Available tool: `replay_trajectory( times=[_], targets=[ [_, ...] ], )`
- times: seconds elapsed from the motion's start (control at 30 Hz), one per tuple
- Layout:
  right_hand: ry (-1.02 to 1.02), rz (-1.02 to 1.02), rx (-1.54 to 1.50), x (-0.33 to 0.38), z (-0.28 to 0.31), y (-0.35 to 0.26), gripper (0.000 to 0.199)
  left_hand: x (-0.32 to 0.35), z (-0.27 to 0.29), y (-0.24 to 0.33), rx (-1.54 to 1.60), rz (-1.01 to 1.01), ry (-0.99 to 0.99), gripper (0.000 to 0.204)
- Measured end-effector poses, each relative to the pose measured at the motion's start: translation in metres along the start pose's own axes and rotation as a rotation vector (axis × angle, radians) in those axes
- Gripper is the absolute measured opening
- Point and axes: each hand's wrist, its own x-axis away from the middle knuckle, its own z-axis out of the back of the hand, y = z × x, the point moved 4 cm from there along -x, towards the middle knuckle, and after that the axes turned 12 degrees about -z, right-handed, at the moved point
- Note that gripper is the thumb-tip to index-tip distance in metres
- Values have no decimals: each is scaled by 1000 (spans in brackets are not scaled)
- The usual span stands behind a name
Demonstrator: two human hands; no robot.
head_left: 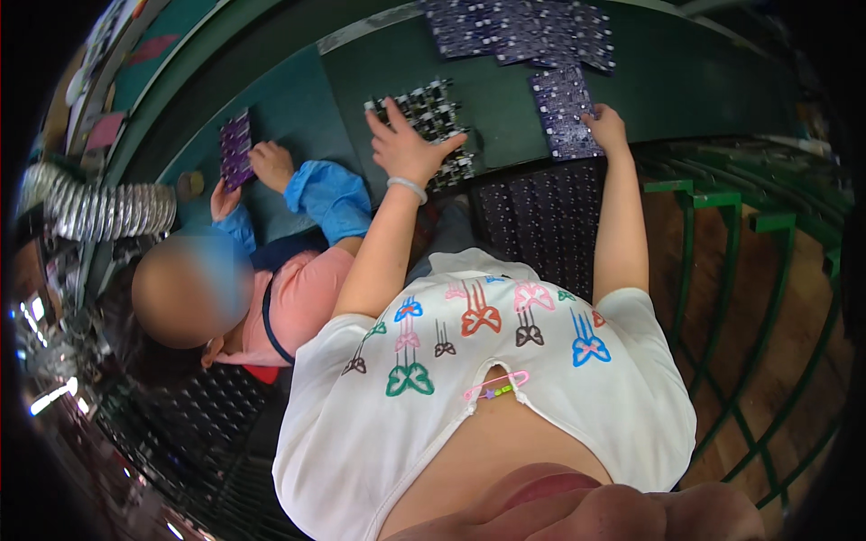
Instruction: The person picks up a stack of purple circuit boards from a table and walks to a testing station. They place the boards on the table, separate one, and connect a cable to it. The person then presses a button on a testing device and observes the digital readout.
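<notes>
Circuit boards (514,32) lie on one green bench (499,117), with one co-worker (311,284) at the left. The largest lot is an overlapping group at the far side, too bunched to count. Nearer lies one black-and-white board (433,108), directly beneath the left hand (406,153), whose fingers spread across it; whether they grip, I cannot tell. One blue-purple board (561,108) is just left of the right hand (607,128), which pinches its right edge. One narrow purple board (235,149), smallest, is held by one of the co-worker's two hands (225,204).
</notes>
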Motion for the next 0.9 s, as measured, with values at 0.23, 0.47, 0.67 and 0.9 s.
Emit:
replay_trajectory(
  times=[0.23, 0.47, 0.67, 0.9],
  targets=[
    [321, 460, -107, 144, -32, -145, 26, -1, -3, -5, 12, 20, 4, 133],
    [88, 581, -362, 165, -70, -166, 14, -1, -7, 3, 47, 49, 0, 133],
    [-533, 405, -438, 108, -59, -164, 21, -3, -11, 15, -43, 60, -20, 135],
    [177, 541, -25, -20, -75, -236, 68, 0, -11, 18, -33, 48, -16, 132]
  ],
)
